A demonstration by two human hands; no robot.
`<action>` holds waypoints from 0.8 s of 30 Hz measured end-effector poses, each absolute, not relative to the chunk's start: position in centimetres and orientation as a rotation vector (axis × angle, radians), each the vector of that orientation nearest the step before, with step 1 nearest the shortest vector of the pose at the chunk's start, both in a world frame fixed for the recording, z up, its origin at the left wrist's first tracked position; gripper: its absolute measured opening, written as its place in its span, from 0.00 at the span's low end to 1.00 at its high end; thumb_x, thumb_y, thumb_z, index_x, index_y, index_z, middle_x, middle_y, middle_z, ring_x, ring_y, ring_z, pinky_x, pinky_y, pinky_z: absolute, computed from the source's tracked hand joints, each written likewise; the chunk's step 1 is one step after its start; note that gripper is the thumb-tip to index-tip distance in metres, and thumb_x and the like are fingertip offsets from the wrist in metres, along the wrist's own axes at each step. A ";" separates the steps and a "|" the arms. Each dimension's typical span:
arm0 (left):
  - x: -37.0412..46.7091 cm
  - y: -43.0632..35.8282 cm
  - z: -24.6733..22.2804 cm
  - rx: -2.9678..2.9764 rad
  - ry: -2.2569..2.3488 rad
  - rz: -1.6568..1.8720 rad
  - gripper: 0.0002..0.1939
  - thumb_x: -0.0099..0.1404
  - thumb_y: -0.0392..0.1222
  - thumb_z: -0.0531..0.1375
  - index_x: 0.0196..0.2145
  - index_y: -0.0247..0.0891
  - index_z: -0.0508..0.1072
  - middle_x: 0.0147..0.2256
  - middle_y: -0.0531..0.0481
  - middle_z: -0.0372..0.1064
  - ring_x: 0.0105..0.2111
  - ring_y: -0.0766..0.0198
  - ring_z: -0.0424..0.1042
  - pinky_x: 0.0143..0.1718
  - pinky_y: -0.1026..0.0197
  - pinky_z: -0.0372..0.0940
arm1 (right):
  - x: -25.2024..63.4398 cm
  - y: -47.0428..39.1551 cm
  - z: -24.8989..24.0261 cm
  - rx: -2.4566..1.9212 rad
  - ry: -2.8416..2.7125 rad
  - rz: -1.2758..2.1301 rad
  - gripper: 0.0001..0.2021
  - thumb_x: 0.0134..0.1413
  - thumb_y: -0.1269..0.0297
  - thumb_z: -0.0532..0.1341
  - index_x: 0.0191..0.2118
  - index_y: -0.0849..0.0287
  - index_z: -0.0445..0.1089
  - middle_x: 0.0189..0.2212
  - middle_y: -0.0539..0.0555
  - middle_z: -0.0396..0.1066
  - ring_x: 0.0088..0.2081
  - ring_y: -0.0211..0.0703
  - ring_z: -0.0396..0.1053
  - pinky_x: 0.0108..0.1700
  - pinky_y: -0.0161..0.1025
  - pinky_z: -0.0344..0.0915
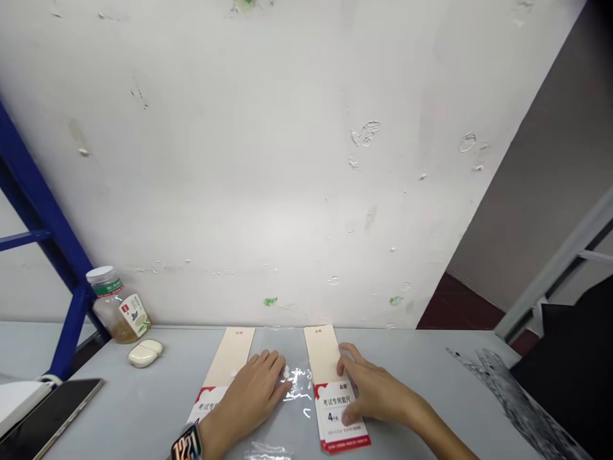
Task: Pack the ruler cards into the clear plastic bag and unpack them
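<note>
Two long cream cards with red-and-white printed lower ends lie on the table: a left card (227,364) and a right card stack (320,351) with several edges showing. Between them is a clear plastic bag (297,399), shiny with reflections. My left hand (256,390), palm down with fingers stretched out, rests over the bag's left side and hides part of the left card. My right hand (371,386) is at the stack's right edge, thumb over the printed label and fingers spread apart; whether it presses on the stack I cannot tell.
On the grey table (191,358) at left are a clear jar (119,306) with a white lid, a cream case (145,352) and a phone (52,418). More clear plastic (268,452) lies at the front edge. Behind stands a white wall (287,191); a blue frame (71,338) rises at left.
</note>
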State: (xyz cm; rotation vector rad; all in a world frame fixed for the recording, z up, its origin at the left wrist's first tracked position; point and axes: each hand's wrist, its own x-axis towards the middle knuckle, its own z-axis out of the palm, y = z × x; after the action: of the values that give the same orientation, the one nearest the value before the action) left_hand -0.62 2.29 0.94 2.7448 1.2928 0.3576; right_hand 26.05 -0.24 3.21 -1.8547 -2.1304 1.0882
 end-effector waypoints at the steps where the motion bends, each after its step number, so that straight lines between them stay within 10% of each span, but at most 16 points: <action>1: -0.5 2.2 0.6 2.762 1.290 0.356 0.10 0.72 0.43 0.49 0.34 0.41 0.66 0.35 0.49 0.68 0.33 0.57 0.66 0.34 0.56 0.58 | 26.1 -0.3 3.2 -1.852 -2.131 1.084 0.24 0.31 0.61 0.71 0.37 0.52 0.60 0.65 0.48 0.47 0.40 0.46 0.67 0.41 0.43 0.63; 12: -0.7 2.4 -0.6 2.740 1.247 0.555 0.16 0.75 0.44 0.43 0.33 0.41 0.66 0.33 0.49 0.67 0.31 0.59 0.64 0.34 0.56 0.58 | 26.6 0.0 3.5 -1.680 -1.880 1.267 0.10 0.38 0.68 0.66 0.25 0.58 0.62 0.67 0.46 0.44 0.46 0.46 0.69 0.40 0.38 0.64; 17: -0.7 2.2 -0.3 2.670 1.279 0.570 0.16 0.74 0.45 0.43 0.32 0.41 0.64 0.31 0.50 0.67 0.29 0.59 0.64 0.33 0.56 0.58 | 27.2 0.5 3.8 -1.635 -1.836 1.259 0.06 0.43 0.68 0.65 0.25 0.58 0.65 0.41 0.52 0.69 0.41 0.44 0.67 0.37 0.36 0.62; 24: -0.8 2.3 -0.1 2.598 1.300 0.548 0.14 0.73 0.44 0.43 0.31 0.41 0.61 0.30 0.50 0.67 0.29 0.58 0.64 0.33 0.56 0.58 | 27.2 0.3 5.0 -1.460 -1.633 1.493 0.12 0.50 0.62 0.63 0.38 0.53 0.58 0.25 0.42 0.61 0.25 0.33 0.60 0.23 0.30 0.49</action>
State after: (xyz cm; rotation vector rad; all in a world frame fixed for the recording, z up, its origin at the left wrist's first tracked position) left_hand -0.78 2.25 -0.09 2.5984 1.2998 0.5477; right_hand 27.24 0.28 4.97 -1.4601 -1.6327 1.4931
